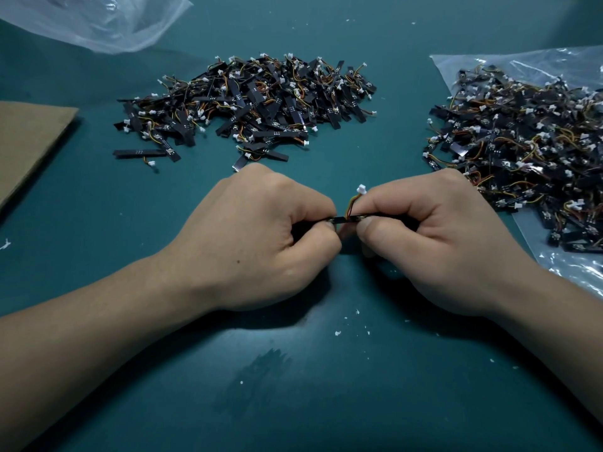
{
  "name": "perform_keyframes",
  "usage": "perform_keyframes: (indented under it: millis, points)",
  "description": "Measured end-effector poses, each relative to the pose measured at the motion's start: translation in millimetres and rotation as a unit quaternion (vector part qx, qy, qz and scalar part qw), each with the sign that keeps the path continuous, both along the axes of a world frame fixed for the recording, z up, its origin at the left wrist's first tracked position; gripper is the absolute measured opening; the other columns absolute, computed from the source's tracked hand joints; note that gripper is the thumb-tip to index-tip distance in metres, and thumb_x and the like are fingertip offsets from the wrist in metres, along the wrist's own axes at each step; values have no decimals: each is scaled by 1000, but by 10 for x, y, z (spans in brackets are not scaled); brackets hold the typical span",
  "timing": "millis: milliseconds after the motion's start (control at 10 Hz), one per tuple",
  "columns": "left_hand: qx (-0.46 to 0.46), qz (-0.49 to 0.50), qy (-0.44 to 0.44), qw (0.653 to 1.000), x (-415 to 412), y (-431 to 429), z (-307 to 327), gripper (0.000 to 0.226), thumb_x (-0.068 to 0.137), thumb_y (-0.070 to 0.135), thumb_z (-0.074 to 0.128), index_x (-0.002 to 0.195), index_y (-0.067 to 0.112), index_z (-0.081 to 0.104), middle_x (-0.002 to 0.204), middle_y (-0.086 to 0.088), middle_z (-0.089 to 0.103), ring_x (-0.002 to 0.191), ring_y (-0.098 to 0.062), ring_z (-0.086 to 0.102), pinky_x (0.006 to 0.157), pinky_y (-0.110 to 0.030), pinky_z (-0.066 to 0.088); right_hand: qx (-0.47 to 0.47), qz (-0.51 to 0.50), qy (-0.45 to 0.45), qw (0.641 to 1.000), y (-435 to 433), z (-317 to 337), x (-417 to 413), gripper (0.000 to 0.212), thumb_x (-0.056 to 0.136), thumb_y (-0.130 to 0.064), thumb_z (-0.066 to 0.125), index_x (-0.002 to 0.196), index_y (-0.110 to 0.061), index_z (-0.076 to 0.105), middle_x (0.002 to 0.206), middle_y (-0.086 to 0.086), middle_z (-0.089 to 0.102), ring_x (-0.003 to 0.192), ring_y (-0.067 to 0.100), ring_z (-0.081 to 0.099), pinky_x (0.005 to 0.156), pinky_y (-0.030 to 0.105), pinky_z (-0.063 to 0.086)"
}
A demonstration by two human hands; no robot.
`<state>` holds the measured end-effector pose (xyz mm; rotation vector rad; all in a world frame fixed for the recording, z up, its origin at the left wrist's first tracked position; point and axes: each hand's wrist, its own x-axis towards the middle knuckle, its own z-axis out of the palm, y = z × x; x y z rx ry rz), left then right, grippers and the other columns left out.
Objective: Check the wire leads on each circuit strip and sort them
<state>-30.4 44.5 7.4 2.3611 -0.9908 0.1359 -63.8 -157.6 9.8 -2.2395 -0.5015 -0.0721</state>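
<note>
Front of the counter (pixel 98 256), left hand (pixel 261 243) and right hand (pixel 434 243) pinch one circuit strip (pixel 346 218), wire leads (pixel 351 203) arched up mid-check; next, I'd say, a verdict and a sorting toss.

The one camera sits on my head and looks forward and down on the teal table (pixel 326 402). It is near: my left hand (pixel 261 243) and my right hand (pixel 434 243), with the circuit strip (pixel 346 218) between them, fill the middle of the wide view.
</note>
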Motion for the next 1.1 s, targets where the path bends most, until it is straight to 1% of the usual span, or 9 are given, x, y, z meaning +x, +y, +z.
perform_keyframes:
  millis: [100,300,400,600,700,800,900,1000,1100]
  points:
    - [-3,0,2,1000,4,5,-2,35,85,29,52,60,4,49,51,-10,43,53,-34,45,49,-43,39,-4,-3,-7,1000,-3,-12,5,32,88,-15,60,62,-34,58,52,4,50,50,19,43,50,38,38]
    - [-25,-16,27,999,22,29,10,34,83,26,50,59,3,51,52,-11,42,53,-34,45,50,-45,38,-14,0,-7,1000,-18,-31,-3,26,91,-16,59,68,-27,66,54,4,53,51,20,47,52,40,41]
    - [-38,-17,36,998,9,30,29,29,80,18,52,57,2,49,52,-11,38,51,-31,41,48,-43,35,-13,-2,-4,1000,-26,-15,-10,25,92,-29,56,69,-27,66,56,5,58,53,21,52,54,40,43]
    - [-36,-10,55,998,24,27,15,24,78,17,51,58,3,49,54,-14,39,53,-31,42,49,-43,37,-63,39,-26,997,-38,-8,-19,41,93,-30,48,60,-7,54,52,7,46,52,27,47,52,42,39]
    - [-82,0,81,993,18,24,24,12,81,22,52,74,17,61,54,-4,49,54,-25,48,52,-36,41,-18,11,-23,1000,-62,-35,-10,41,93,-21,52,56,-4,54,47,6,45,46,20,44,48,34,37]
    - [-145,31,112,983,32,15,24,15,84,20,53,96,22,63,55,-4,54,54,-25,50,55,-32,40,58,-38,-13,998,-81,-43,5,41,94,-18,51,55,-10,58,47,10,48,45,15,44,48,27,34]
    - [-113,40,88,989,33,6,-2,12,86,21,53,82,21,64,58,1,57,56,-17,53,55,-30,42,141,-85,-16,986,-84,-49,37,43,96,-19,49,55,-15,59,47,7,49,44,10,41,46,23,31]
    - [-55,38,57,996,21,5,-20,21,88,26,51,70,19,59,58,3,59,57,-15,56,57,-33,46,280,-154,-33,947,-54,-11,79,40,106,-22,46,72,-21,67,46,-3,45,41,12,34,43,22,27]
    - [-46,34,42,997,7,7,-26,26,90,29,49,68,17,57,56,1,58,56,-18,56,56,-38,47,490,-225,9,842,-67,113,149,50,113,-41,37,76,-23,64,45,-8,35,36,11,24,46,17,21]
